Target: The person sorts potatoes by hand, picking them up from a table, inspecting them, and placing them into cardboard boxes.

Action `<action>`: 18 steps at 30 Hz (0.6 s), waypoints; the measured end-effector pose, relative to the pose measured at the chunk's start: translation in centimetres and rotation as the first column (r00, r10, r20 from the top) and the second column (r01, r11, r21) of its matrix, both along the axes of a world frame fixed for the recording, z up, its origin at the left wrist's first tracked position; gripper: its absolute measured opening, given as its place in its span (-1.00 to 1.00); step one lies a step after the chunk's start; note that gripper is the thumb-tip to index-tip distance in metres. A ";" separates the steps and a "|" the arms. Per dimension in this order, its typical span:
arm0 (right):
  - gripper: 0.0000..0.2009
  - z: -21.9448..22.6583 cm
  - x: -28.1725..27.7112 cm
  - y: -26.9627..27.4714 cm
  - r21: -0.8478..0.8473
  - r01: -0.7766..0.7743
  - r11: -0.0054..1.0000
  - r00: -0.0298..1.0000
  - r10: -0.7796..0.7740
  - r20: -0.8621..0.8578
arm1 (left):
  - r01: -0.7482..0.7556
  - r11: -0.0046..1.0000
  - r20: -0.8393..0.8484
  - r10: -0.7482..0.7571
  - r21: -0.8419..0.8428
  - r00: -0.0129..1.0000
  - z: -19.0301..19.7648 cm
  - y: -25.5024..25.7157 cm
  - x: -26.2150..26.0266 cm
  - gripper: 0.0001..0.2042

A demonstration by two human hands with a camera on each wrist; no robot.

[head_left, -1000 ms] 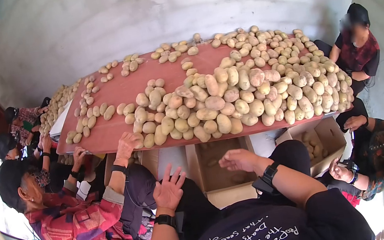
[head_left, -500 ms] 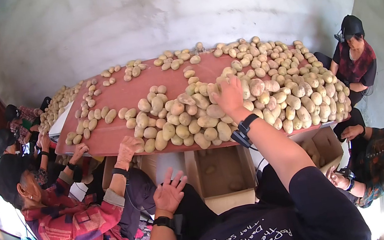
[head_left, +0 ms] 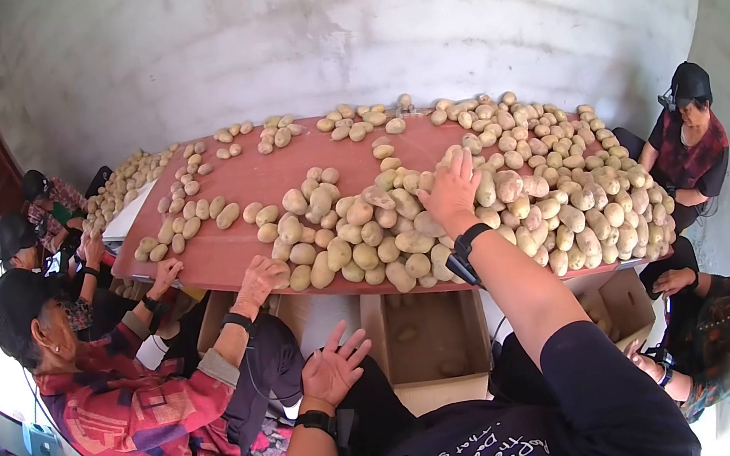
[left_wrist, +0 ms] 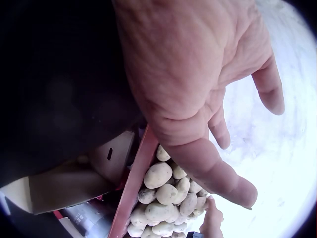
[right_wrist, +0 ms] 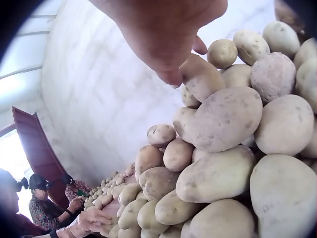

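Observation:
Many potatoes [head_left: 415,241] are heaped on a red table [head_left: 225,250]. My right hand [head_left: 452,195] reaches over the heap's top; in the right wrist view the hand [right_wrist: 166,37] has its thumb and fingers around an upper potato [right_wrist: 204,82], which rests against others. My left hand [head_left: 335,373] hangs before the table's near edge, palm up, fingers spread, holding nothing. The left wrist view shows that hand [left_wrist: 193,84] large, with potatoes [left_wrist: 158,176] beyond it.
Cardboard boxes [head_left: 444,394] stand under the table's near edge, potatoes inside. At my left a person in a red patterned shirt [head_left: 140,407] has a hand at the table edge. Others sit at the far left and right; a wall is behind.
My right hand has gone from above my lap, over the near edge, up to the heap, and its fingers have closed around a potato. My left hand stays nearly where it was.

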State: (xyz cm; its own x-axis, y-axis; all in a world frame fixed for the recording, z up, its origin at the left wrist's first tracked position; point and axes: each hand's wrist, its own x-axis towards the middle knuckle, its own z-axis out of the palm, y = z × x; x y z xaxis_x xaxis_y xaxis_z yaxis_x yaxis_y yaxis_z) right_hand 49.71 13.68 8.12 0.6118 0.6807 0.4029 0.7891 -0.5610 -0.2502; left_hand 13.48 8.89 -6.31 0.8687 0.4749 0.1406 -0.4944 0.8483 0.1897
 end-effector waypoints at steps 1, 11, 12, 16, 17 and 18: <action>-0.36 -0.3 0.1 0.0 0.028 -0.004 1.000 1.000 0.004 0.002 | 0.003 1.000 -0.001 -0.003 0.001 1.000 -0.1 0.0 0.0 -0.22; -0.58 -2.2 2.6 -1.5 0.592 -0.065 0.803 0.891 0.314 -0.328 | -0.020 0.998 -0.045 0.022 0.052 0.999 0.0 -0.1 0.0 -0.20; -0.60 -2.7 3.3 -1.7 0.697 -0.051 0.715 0.788 0.458 -0.412 | -0.022 0.998 -0.048 0.024 0.053 0.999 0.1 -0.1 0.0 -0.20; -0.62 -3.4 2.9 -4.0 0.787 0.472 0.397 -0.187 0.918 -0.351 | -0.022 0.998 -0.072 0.026 0.051 0.997 0.0 0.0 -0.1 -0.21; -0.61 -2.7 2.0 -5.1 0.775 0.512 0.371 -0.300 0.922 -0.243 | -0.022 0.999 -0.081 0.026 0.049 0.996 0.0 0.0 -0.1 -0.21; -0.61 -2.2 1.4 -6.0 0.758 0.551 0.349 -0.403 0.907 -0.125 | -0.020 0.999 -0.082 0.024 0.050 0.996 0.0 0.0 0.0 -0.21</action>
